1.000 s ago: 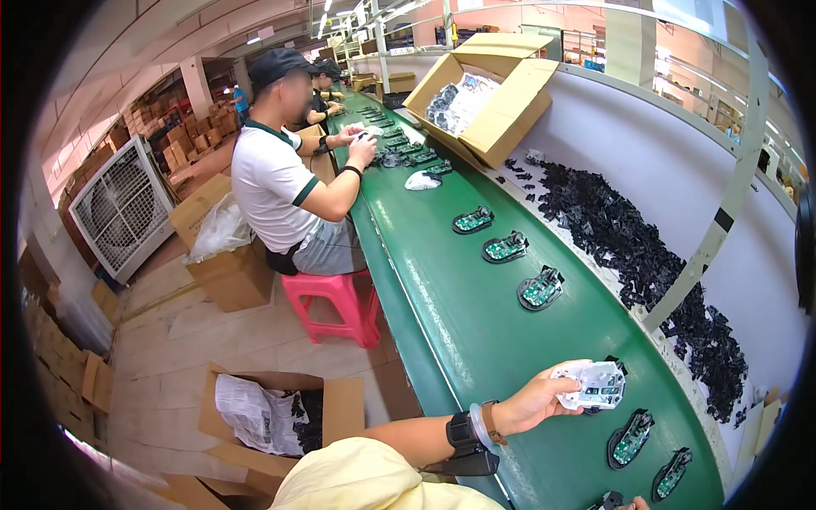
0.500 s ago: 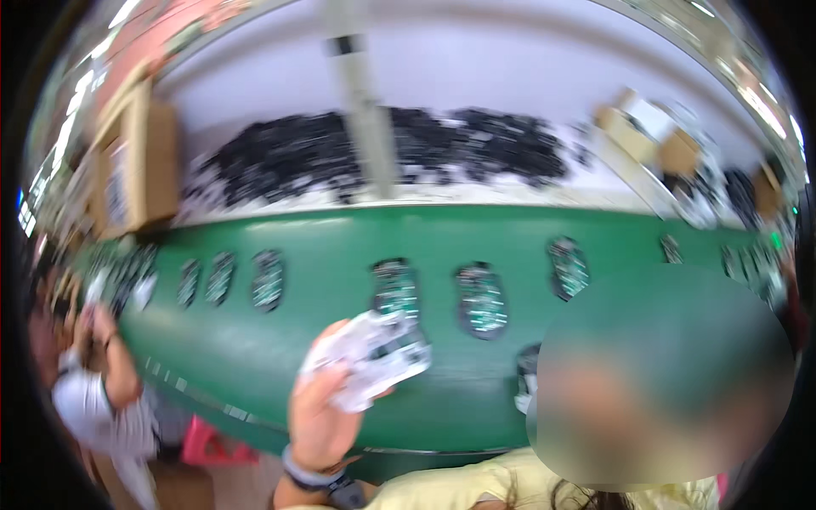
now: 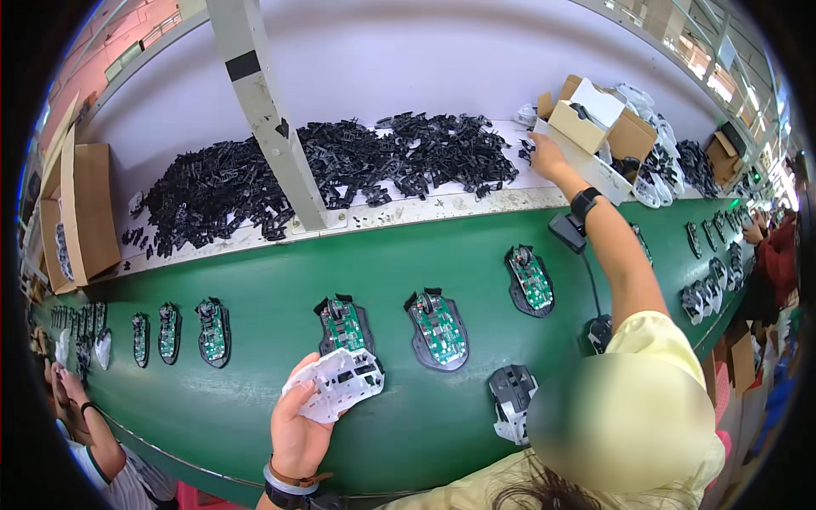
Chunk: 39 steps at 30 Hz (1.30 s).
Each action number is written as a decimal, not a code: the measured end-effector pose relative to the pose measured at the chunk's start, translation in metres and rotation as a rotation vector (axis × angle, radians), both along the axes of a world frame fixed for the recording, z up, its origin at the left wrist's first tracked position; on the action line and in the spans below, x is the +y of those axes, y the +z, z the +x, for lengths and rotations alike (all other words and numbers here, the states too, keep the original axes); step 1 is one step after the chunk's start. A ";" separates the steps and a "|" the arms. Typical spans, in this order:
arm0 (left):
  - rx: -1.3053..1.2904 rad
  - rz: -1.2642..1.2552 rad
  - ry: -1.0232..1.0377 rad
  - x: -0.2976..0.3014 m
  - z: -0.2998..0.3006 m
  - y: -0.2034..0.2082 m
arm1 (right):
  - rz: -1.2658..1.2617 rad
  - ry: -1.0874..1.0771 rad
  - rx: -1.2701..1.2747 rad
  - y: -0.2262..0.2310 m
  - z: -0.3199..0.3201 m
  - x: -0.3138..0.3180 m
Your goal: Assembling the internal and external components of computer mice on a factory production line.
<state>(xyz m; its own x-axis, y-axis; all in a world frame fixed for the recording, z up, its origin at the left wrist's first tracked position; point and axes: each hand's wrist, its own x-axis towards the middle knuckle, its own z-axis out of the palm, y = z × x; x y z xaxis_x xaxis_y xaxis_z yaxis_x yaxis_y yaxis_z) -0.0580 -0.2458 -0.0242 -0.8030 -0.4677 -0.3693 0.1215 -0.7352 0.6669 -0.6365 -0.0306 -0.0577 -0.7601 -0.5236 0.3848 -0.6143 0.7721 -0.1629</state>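
Note:
My left hand (image 3: 302,429) is closed on the edge of a white plastic mouse shell (image 3: 342,387) with cut-outs, held above the green table. Just behind it lies a black mouse base with a green circuit board (image 3: 342,319), partly covered by the shell. My right hand (image 3: 551,159) reaches far over to the shelf, its fingers drawn together at a few small black plastic parts (image 3: 526,151). Whatever is between its fingertips is hidden. Beside the right wrist is a dark box (image 3: 568,231) with a cable hanging down.
More mouse bases with boards, such as this one (image 3: 439,330), lie along the green table (image 3: 263,374). A grey-and-white mouse (image 3: 512,401) lies nearer. A post (image 3: 276,127) stands before the heaped black parts (image 3: 212,191). Cartons (image 3: 93,212) flank the shelf; co-workers sit at both sides.
The view has turned to the right and sharpened. My right arm, not visible before, now stretches to the shelf. My left hand keeps hold of the white shell.

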 end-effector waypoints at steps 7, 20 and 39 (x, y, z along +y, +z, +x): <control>-0.053 -0.003 0.002 -0.003 0.004 -0.006 | -0.179 0.056 -0.031 -0.018 0.006 -0.067; -0.162 -0.062 -0.004 -0.007 0.003 -0.010 | 0.315 -0.374 -0.228 -0.006 -0.095 -0.078; -0.129 -0.037 0.095 -0.003 0.001 -0.018 | -0.023 -0.058 -0.149 0.025 0.001 -0.025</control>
